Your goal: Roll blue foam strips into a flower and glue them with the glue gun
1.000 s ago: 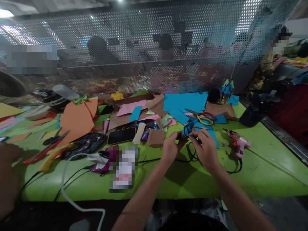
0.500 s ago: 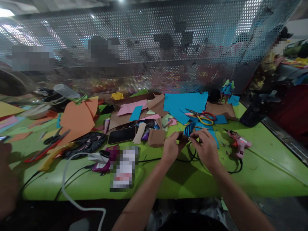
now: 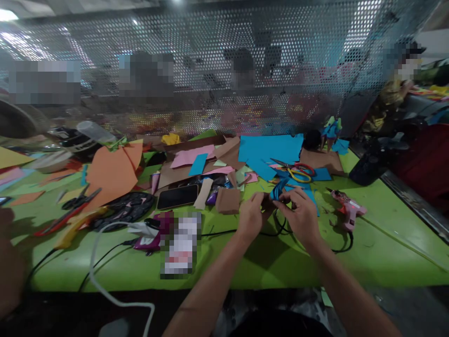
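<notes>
Between my two hands is a small piece of blue paper [image 3: 278, 189] with dark lines, folded or curled, standing up above the fingertips. My left hand [image 3: 251, 214] pinches it from the left, fingers closed. From the right, my right hand [image 3: 300, 213] grips its lower edge between thumb and fingers. The fingers hide its lower part. Just behind the hands lie scissors with red and yellow handles [image 3: 298, 173] on blue paper scraps. To the right of my right hand rests a pink glue gun [image 3: 350, 211] with a red light on it.
A black phone [image 3: 178, 197], brown paper pieces [image 3: 228, 201] and a large blue sheet [image 3: 270, 147] lie on the green table [image 3: 280, 267]. Cables cross the front. Further left are orange paper [image 3: 112, 173] and a yellow glue gun [image 3: 79, 227]. Another person's arm [image 3: 12, 262] is at the left edge.
The blue paper between my fingers has turned slightly, its upper end now pointing more up and to the right. Both hands stay in nearly the same place.
</notes>
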### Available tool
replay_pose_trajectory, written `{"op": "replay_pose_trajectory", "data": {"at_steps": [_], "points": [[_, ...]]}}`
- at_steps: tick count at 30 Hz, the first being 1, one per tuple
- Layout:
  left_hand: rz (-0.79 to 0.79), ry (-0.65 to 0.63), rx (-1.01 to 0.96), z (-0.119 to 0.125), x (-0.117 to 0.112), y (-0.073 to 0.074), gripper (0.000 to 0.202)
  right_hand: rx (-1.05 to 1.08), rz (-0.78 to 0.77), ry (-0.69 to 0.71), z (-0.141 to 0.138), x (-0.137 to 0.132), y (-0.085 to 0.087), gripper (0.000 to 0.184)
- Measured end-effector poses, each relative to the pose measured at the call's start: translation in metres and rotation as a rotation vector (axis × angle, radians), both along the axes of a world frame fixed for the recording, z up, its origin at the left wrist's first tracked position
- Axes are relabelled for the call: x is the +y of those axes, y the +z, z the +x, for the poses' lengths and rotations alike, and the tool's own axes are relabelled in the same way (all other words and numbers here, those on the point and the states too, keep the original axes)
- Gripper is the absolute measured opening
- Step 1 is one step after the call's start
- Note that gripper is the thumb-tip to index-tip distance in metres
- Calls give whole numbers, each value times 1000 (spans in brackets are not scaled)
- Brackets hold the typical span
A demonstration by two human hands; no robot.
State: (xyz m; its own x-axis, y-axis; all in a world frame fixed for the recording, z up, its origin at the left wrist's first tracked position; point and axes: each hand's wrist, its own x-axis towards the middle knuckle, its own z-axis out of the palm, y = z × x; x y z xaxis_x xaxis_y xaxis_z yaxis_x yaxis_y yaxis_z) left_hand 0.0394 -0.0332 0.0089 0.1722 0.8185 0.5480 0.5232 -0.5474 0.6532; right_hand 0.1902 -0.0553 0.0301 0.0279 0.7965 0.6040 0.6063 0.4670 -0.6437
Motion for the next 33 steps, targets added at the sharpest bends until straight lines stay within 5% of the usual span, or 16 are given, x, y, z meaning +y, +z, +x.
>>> {"op": "replay_pose_trajectory", "data": {"at_steps": [14, 33], "points": [[-5, 22, -24, -3, 4, -5, 6, -44, 27, -6, -1, 0, -4, 11], [-210, 2, -210, -5, 8, -7, 21, 74, 138, 70, -1, -2, 1, 10]]}}
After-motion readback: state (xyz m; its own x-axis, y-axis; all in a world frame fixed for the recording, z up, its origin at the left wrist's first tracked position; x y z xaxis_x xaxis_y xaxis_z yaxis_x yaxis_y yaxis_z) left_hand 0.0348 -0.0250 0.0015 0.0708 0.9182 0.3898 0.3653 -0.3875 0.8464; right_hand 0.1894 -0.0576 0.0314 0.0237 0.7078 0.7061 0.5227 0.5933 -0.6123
